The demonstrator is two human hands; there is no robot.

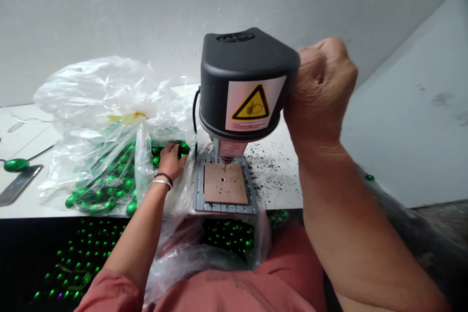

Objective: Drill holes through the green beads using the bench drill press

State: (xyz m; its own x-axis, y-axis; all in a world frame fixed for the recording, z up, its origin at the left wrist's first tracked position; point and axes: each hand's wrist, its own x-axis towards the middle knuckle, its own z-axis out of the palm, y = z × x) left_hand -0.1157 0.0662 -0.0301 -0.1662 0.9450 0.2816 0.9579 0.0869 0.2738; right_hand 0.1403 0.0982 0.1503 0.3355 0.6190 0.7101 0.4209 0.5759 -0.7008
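Observation:
A black bench drill press (241, 66) with a yellow warning label stands on the white table. Its thin bit points down at a brown board (226, 190) with a small hole, lying on the slotted metal base (200, 190). My right hand (321, 87) is closed in a fist at the right side of the drill head; what it grips is hidden behind the housing. My left hand (173, 160) reaches into the opening of a clear plastic bag (95, 92), its fingers apart on shiny green balls (156, 161). No ball shows clearly held.
Dark shavings (274, 175) lie scattered right of the base. A phone (21, 185) and a green ball (16, 165) with a black cord are at the far left. More green balls (230, 236) in plastic sit below the table edge. A grey wall (164, 5) rises behind.

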